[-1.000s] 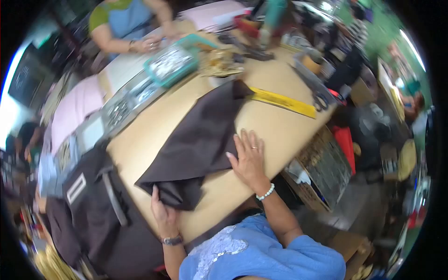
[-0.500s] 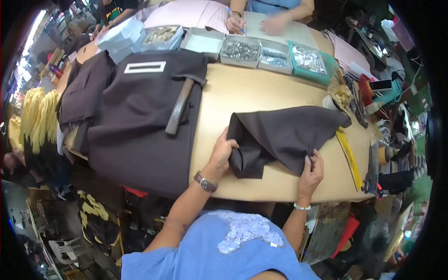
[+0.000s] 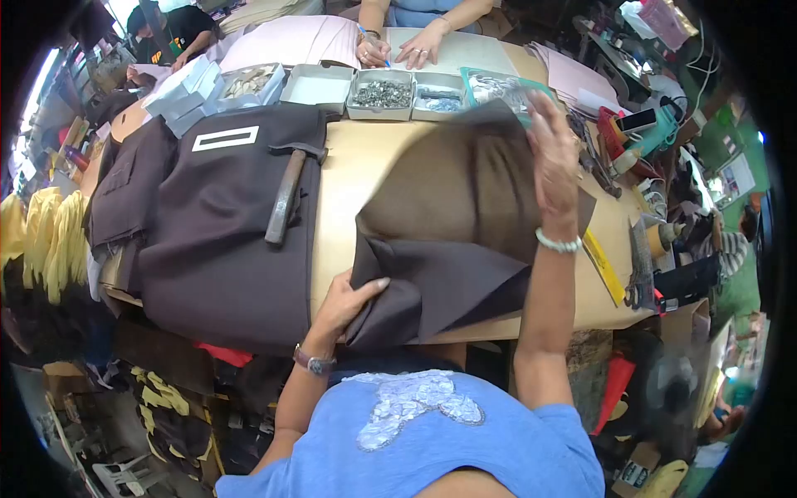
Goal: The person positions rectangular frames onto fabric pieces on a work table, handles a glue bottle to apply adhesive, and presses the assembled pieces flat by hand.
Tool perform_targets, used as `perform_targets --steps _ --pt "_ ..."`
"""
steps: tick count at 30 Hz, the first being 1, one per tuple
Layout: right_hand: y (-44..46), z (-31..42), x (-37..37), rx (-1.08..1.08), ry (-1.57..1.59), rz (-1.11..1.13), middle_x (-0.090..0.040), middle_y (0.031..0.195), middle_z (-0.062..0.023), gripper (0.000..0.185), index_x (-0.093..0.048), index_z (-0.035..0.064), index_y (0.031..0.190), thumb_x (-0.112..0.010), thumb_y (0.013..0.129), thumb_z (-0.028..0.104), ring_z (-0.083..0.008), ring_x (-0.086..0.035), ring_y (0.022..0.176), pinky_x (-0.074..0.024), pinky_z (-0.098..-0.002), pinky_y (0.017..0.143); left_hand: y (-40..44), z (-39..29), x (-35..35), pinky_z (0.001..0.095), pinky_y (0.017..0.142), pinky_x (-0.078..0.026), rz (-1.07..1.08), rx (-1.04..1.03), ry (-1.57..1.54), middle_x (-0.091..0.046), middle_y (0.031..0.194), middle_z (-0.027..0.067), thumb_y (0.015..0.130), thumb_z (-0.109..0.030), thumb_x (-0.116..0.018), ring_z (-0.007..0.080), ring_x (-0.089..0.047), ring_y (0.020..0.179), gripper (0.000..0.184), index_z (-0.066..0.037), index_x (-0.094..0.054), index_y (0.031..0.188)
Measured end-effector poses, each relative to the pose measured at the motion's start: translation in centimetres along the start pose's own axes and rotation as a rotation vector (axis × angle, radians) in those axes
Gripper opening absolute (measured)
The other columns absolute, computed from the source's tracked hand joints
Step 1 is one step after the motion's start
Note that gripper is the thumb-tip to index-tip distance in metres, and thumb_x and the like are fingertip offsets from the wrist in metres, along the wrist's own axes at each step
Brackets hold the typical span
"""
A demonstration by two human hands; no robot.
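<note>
Here, our left hand [image 3: 340,309] is narrowed around the near left corner of the dark cloth [image 3: 473,278], with the thumb lying on top and the fingers mostly hidden at its edge. Our right hand [image 3: 550,162] is up at the right side of the cloth, open, its fingers stretched away from us and blurred. We cannot tell whether those fingertips touch the fabric.

The cloth is over the right half of the pale table [image 3: 342,178]: its far part rises in a rounded, blurred sweep, and its near part folds over in a pointed flap. We have a watch [image 3: 315,363] on the left wrist and a beaded bracelet [image 3: 559,243] on the right.

To the left of our left hand, a larger dark cloth [image 3: 220,274] covers the table, and on it lie a hammer [image 3: 286,195] and a white rectangle [image 3: 199,144]. A yellow ruler [image 3: 604,270] lies to the right of the cloth we hold. Beyond, a box of small metal pieces [image 3: 379,114] is in a row with other boxes. Across the table, another person has one hand [image 3: 374,51] at a blue pen [image 3: 388,63] and the other hand [image 3: 422,47] spread flat on a pale sheet [image 3: 473,54].
</note>
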State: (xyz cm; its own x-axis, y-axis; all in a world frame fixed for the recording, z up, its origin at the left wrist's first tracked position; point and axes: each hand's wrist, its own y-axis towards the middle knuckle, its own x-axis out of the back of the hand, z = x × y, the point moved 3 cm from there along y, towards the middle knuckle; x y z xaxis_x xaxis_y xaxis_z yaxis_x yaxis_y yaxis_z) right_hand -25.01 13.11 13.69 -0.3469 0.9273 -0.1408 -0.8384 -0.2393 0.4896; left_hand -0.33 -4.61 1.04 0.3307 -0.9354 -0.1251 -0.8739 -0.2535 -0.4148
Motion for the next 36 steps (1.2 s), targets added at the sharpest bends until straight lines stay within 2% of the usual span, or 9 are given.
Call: perform_targets --steps 7,11,13,19,24,27,28,31,36 --pt "-7.0 -2.9 0.4 0.112 -0.940 0.014 -0.043 0.133 -0.0225 0.043 -0.051 -0.0017 0.122 -0.057 0.087 0.022 -0.0377 -0.036 0.128 -0.0267 -0.0452 0.106 -2.9 2.0 2.1 0.0328 0.101 -0.035 -0.224 -0.358 0.439 -0.048 0.129 0.0230 0.075 -0.014 -0.068 0.0281 -0.047 0.120 0.077 0.010 -0.027 0.137" --pt "-14.4 -6.8 3.7 -0.306 -1.374 0.124 -0.032 0.141 -0.0236 0.058 -0.043 0.0019 0.131 -0.055 0.086 0.037 -0.0444 -0.025 0.132 -0.0176 -0.0595 0.105 0.6 -1.0 3.0 0.0342 0.100 -0.037 -0.397 -0.266 0.528 -0.048 0.127 0.0292 0.078 -0.026 -0.070 0.0310 -0.047 0.121 0.084 0.009 -0.023 0.138" --pt "-16.1 -8.6 4.7 -0.292 -1.403 0.131 -0.030 0.142 -0.0241 0.060 -0.042 0.0020 0.132 -0.053 0.088 0.040 -0.0448 -0.023 0.132 -0.0169 -0.0598 0.105 2.5 -3.1 1.9 0.0339 0.096 -0.040 -0.249 -0.122 0.321 -0.052 0.122 0.0301 0.078 -0.020 -0.067 0.0326 -0.053 0.113 0.076 0.007 -0.028 0.138" --pt "-15.0 -10.0 4.8 -0.309 -1.373 0.149 -0.030 0.142 -0.0251 0.056 -0.042 0.0025 0.133 -0.048 0.091 0.038 -0.0456 -0.022 0.132 -0.0162 -0.0623 0.104 6.8 -1.6 1.3 0.0308 0.081 -0.047 -0.199 -0.311 0.645 -0.061 0.110 0.0238 0.077 -0.001 -0.055 0.0227 -0.061 0.094 0.059 0.002 -0.040 0.134" --pt "-9.1 -14.6 4.1 -0.145 -1.316 0.246 -0.031 0.142 -0.0227 0.049 -0.045 0.0046 0.130 -0.046 0.092 0.035 -0.0466 -0.025 0.130 -0.0173 -0.0649 0.102 7.0 -1.0 2.2 0.0298 0.091 -0.042 -0.415 -0.530 0.449 -0.056 0.121 0.0209 0.091 -0.007 -0.048 0.0209 -0.055 0.109 0.041 0.000 -0.044 0.131" --pt "-4.3 -15.6 3.7 -0.156 -0.521 0.063 -0.053 0.124 -0.0213 0.037 -0.056 -0.0006 0.116 -0.049 0.091 0.026 -0.0352 -0.048 0.117 -0.0345 -0.0408 0.101 7.0 -0.1 3.4 0.0327 0.097 -0.038 -0.525 -0.517 0.464 -0.054 0.125 0.0199 0.094 -0.010 -0.042 0.0260 -0.052 0.117 0.039 0.000 -0.043 0.132" --pt "-3.6 -14.7 3.4 0.025 -0.557 -0.055 -0.059 0.114 -0.0212 0.032 -0.059 -0.0035 0.109 -0.051 0.090 0.021 -0.0317 -0.055 0.109 -0.0394 -0.0319 0.096 6.7 -0.1 3.4 0.0342 0.102 -0.034 -0.525 -0.477 0.406 -0.050 0.129 0.0201 0.096 -0.012 -0.038 0.0293 -0.046 0.123 0.039 0.000 -0.043 0.132" --pt "-4.5 -7.8 0.2 0.120 -0.649 0.023 -0.063 0.099 -0.0188 0.034 -0.060 -0.0046 0.105 -0.054 0.089 0.025 -0.0315 -0.060 0.095 -0.0451 -0.0378 0.085 7.1 1.7 4.2 0.0332 0.103 -0.033 -0.509 -0.488 0.297 -0.047 0.133 0.0194 0.094 -0.010 -0.041 0.0277 -0.043 0.126 0.040 0.001 -0.042 0.133" --pt "-12.1 -6.7 -4.0 -0.265 -1.012 0.266 -0.061 0.083 -0.0161 0.054 -0.050 -0.0026 0.120 -0.069 0.079 0.027 -0.0323 -0.060 0.078 -0.0476 -0.0405 0.072 7.1 1.0 3.6 0.0320 0.102 -0.034 -0.426 -0.482 0.265 -0.042 0.137 0.0189 0.086 0.003 -0.047 0.0266 -0.045 0.123 0.054 0.000 -0.033 0.138"
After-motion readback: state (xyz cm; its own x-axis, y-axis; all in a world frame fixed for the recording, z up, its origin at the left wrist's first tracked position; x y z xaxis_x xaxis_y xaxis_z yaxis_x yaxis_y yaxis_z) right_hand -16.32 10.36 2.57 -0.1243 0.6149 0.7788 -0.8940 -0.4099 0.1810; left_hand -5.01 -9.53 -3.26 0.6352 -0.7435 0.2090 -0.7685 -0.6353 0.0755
